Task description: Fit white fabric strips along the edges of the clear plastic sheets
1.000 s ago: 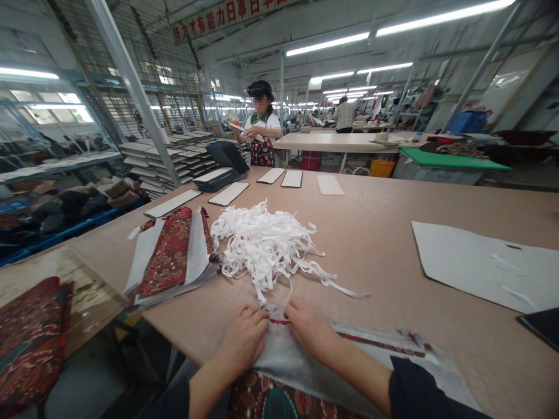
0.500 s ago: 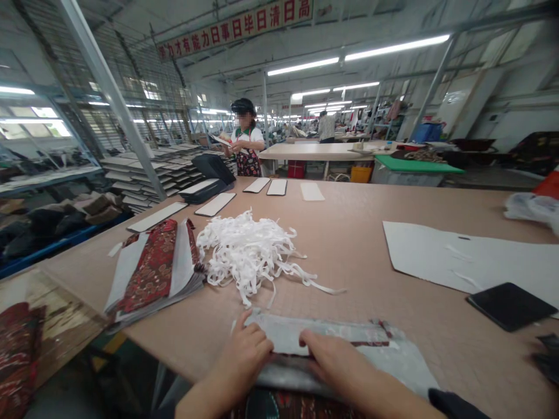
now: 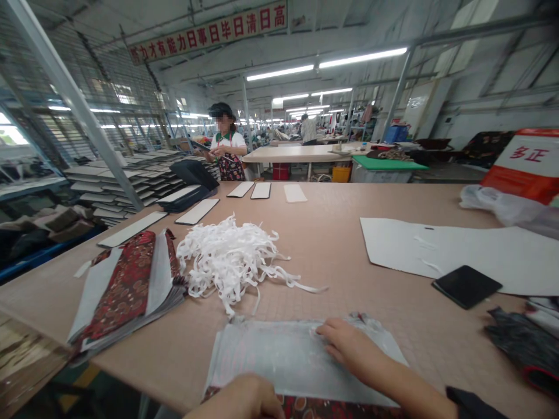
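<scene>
A grey-backed fabric piece [image 3: 279, 355] lies flat at the table's near edge, with red and brown patterned cloth [image 3: 323, 407] showing along its lower side. My right hand [image 3: 345, 343] rests on the upper right of the grey backing, fingers bent and close together. At the bottom of the view my left hand [image 3: 251, 398] is curled at the fabric's lower edge, its fingertips hidden. Beyond the fabric sits a heap of white strips [image 3: 231, 262]. To the left lies a stack of folded patterned fabric [image 3: 126, 285].
White boards [image 3: 198, 211] lie along the far left edge. At right are a large white sheet [image 3: 458, 250], a black square pad [image 3: 467, 286], dark gloves [image 3: 524, 349] and a plastic bag [image 3: 502, 206]. A person [image 3: 227, 145] stands beyond the table.
The grey backing now lies spread wider, and its dark strip no longer shows. My left hand has moved down toward the fabric's near edge; my right hand has moved slightly farther up. The view has turned right.
</scene>
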`<state>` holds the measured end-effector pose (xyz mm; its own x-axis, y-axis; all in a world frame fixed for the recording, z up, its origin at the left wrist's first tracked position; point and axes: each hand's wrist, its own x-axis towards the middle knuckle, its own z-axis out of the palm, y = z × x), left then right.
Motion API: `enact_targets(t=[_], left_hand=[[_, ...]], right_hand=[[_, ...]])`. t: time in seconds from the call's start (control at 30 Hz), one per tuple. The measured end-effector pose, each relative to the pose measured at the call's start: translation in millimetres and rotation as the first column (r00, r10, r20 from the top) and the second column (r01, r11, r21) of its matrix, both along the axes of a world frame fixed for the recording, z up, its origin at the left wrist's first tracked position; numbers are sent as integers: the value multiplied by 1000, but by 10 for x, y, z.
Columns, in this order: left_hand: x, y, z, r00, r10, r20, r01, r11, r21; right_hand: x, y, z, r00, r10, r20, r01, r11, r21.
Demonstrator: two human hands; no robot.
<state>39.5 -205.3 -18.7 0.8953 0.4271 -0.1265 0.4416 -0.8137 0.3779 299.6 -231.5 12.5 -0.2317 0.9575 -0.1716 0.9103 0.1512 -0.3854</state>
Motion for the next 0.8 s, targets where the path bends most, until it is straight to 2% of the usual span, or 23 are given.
enact_targets(t=[0.1, 0.17, 0.2, 0.3, 0.37, 0.43, 0.5, 0.6, 0.7, 0.8], left_hand=[[296, 218, 175, 983, 171, 62, -171, 985, 4], [457, 324, 200, 962, 258, 90, -262, 965, 34], [527, 361, 184, 961, 261, 94, -267, 962, 61], [692, 417, 84, 968, 232, 94, -243, 960, 140], [759, 425, 26, 980, 183, 82, -196, 963, 183], [787, 426, 2, 992, 113, 53, -122, 967, 224], [772, 432, 12, 998, 69, 1, -68, 969, 236], [647, 472, 72, 987, 138, -82, -121, 975, 185], [398, 572, 169, 966, 219, -140, -194, 966, 170], [88, 707, 298, 922, 291, -255, -244, 949, 200]], right_hand=[[-121, 166, -319, 991, -63, 116, 51, 993, 103], [-141, 201, -440, 986, -91, 139, 72, 988, 137], [-137, 200, -469, 986, -94, 136, 74, 986, 151], [-105, 138, -450, 994, -61, 93, 39, 973, 228], [-81, 68, -369, 999, 33, 17, -36, 963, 267], [-47, -2, -268, 988, 131, -78, -109, 966, 236], [15, -50, -174, 979, 132, -159, -108, 983, 152], [188, -62, -89, 977, -20, -213, 28, 999, 33], [448, -36, -71, 982, -107, -158, 98, 993, -63], [741, -15, -105, 990, -110, -91, 99, 988, -118]])
